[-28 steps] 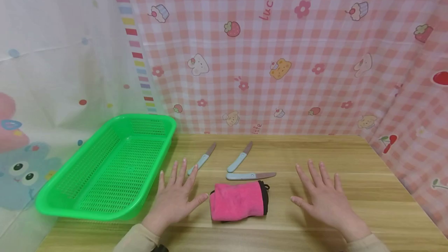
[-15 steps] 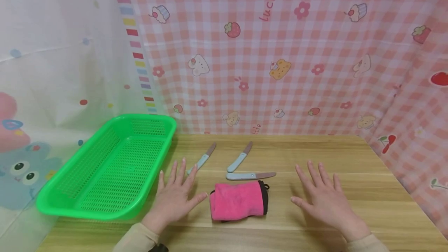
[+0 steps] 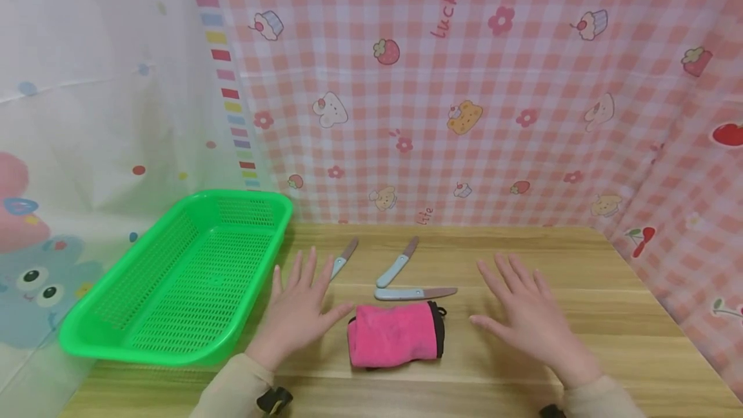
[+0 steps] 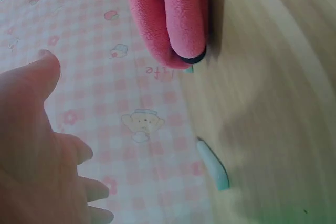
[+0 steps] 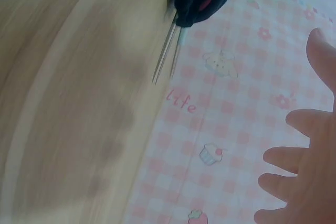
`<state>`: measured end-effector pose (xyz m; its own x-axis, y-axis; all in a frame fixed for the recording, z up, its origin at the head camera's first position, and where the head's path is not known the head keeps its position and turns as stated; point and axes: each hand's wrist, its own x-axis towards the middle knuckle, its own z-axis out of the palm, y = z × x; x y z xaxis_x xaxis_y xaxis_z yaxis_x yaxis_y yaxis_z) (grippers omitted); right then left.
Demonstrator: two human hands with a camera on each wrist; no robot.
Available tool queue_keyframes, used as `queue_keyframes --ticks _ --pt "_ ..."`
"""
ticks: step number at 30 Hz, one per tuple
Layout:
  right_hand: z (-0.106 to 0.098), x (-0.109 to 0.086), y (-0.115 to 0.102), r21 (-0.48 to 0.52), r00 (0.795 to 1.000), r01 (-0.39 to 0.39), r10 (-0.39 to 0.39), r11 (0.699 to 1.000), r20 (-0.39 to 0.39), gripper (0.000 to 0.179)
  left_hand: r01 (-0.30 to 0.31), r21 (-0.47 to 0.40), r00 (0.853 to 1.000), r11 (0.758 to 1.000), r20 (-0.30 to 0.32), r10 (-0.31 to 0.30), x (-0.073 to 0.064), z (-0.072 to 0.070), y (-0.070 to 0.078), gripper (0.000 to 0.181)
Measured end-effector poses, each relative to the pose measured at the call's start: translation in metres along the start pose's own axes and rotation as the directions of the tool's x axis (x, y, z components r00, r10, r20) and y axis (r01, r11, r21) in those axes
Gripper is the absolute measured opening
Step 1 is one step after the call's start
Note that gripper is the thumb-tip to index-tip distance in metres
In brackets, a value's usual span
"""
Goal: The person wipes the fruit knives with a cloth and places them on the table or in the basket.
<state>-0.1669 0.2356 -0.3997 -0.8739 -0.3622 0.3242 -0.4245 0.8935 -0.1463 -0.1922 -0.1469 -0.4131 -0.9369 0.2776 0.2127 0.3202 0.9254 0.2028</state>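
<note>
Over at left of frame, green basket on the counter; then, lower left of centre, left hand released, fingers spread, partly covering one blue-handled knife. Lower centre, folded pink cloth, two more knives just above. And lower right, right hand, released too, fingers fanned wide!

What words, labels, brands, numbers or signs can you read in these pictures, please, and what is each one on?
"luck li": on the pink checked curtain behind the table, running upward and cut off by the head view's top edge.
"life": lower on the same curtain, clearest in the right wrist view, pale and upside down in the left.
No writing can be made out on the pink cloth, three knives or green basket.
</note>
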Motion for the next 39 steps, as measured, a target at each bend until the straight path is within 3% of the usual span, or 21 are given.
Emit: queue_keyframes --ticks 8,14,28,39 --pt "0.007 0.013 -0.013 0.035 0.998 0.026 -0.024 0.999 -0.064 0.087 0.026 -0.045 1.000 0.999 0.009 -0.025 0.020 0.000 0.008 0.096" --pt "0.015 0.018 -0.020 0.077 0.995 0.044 -0.037 0.996 -0.097 0.083 0.036 -0.091 0.999 0.995 -0.017 -0.037 0.039 0.008 0.010 0.091" --pt "0.031 0.024 -0.030 0.099 0.989 0.108 -0.097 0.989 -0.110 0.080 0.130 -0.111 0.991 0.985 0.032 -0.128 0.077 0.035 -0.011 0.071" --pt "0.037 0.030 -0.044 0.118 0.984 0.157 -0.145 0.981 -0.104 0.080 0.241 -0.111 0.967 0.964 0.117 -0.228 0.096 0.045 -0.025 0.041"
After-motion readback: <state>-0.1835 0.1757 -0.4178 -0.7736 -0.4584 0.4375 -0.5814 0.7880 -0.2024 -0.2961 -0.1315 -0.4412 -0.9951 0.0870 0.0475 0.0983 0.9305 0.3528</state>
